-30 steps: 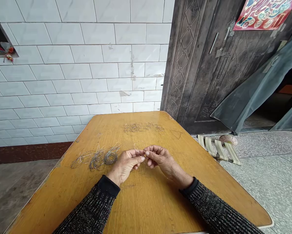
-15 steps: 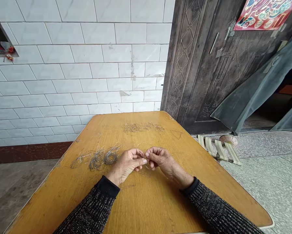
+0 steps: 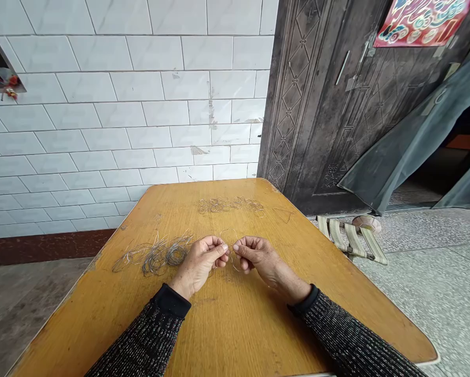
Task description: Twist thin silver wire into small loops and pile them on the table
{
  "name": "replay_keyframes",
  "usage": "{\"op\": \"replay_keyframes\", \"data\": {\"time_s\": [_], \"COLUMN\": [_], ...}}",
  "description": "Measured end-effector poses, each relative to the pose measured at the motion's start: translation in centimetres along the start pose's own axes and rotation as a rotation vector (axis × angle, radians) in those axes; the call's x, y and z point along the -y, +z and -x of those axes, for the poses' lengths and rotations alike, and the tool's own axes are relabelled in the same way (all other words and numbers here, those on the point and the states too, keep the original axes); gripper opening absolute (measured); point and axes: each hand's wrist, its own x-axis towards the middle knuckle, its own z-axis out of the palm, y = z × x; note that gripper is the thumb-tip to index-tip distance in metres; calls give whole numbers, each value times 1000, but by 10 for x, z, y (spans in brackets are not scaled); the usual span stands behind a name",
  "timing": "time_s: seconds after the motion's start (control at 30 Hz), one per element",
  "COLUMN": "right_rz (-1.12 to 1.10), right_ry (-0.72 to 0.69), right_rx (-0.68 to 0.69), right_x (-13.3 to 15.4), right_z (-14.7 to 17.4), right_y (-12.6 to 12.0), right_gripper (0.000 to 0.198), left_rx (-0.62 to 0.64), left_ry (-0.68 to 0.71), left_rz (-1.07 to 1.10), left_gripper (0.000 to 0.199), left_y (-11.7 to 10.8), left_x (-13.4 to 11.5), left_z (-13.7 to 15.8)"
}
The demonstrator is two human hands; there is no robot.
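Over the middle of the wooden table [image 3: 235,324], my left hand [image 3: 203,262] and my right hand [image 3: 260,259] face each other with a small gap between the fingertips. Each pinches a thin wire [image 3: 230,230], which curves in a loop above and below the fingers. Where the wire's ends lie is too fine to make out. Just left of my left hand rests a bundle of coiled grey wire [image 3: 154,259], with a tighter coil [image 3: 176,255] beside it. Farther back lies a row of thin wire rings [image 3: 230,204].
A bent triangular wire piece [image 3: 284,213] lies near the table's right edge. Beyond the table stand a white tiled wall [image 3: 160,112] and a dark carved door [image 3: 317,104]. On the floor at right is a stool with striped straps [image 3: 354,238], near a grey curtain [image 3: 400,152].
My left hand has shifted slightly left, so the fingertips have parted a little with the wire between them. My right hand stays nearly where it was.
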Motion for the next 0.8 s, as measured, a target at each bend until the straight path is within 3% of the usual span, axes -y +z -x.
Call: {"op": "replay_keyframes", "data": {"time_s": [0.27, 0.8], "right_rz": [-11, 11], "right_ry": [8, 16], "right_rx": [10, 35], "right_x": [-2, -3], "right_z": [-1, -2], "right_y": [1, -1], "right_gripper": [30, 32], "left_rx": [-82, -77], "left_ry": [45, 45], "left_rz": [-54, 44], "left_gripper": [13, 20], "left_y": [5, 6], "left_x": [0, 5], "left_z": [1, 0]}}
